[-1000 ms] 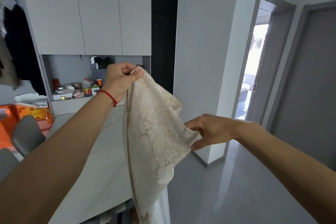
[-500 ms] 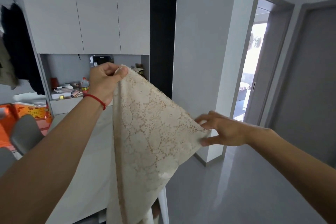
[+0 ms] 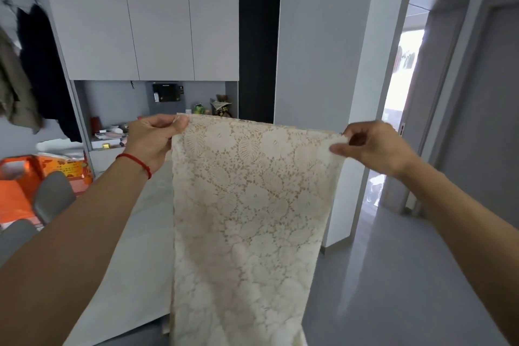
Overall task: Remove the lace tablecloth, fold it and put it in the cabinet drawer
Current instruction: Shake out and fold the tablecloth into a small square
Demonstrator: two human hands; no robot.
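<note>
The cream lace tablecloth [image 3: 247,205] hangs in front of me as a long folded panel, its top edge stretched level at chest height. My left hand [image 3: 151,140], with a red string on the wrist, pinches the top left corner. My right hand [image 3: 373,149] pinches the top right corner. The cloth's lower end runs out of the bottom of the view. Behind it stands the grey wall cabinet [image 3: 157,22] with an open niche; no drawer can be made out from here.
A pale table [image 3: 134,233] lies below left of the cloth, with grey chairs [image 3: 52,196] and an orange bag [image 3: 16,194] beyond. Clutter [image 3: 112,132] fills the cabinet niche. Coats [image 3: 36,70] hang at left. An open doorway [image 3: 404,93] and bare grey floor [image 3: 393,289] are at right.
My right hand slid along the edge and rose to the far corner while my left hand shifted left, spreading the bunched cloth into a flat, level panel.
</note>
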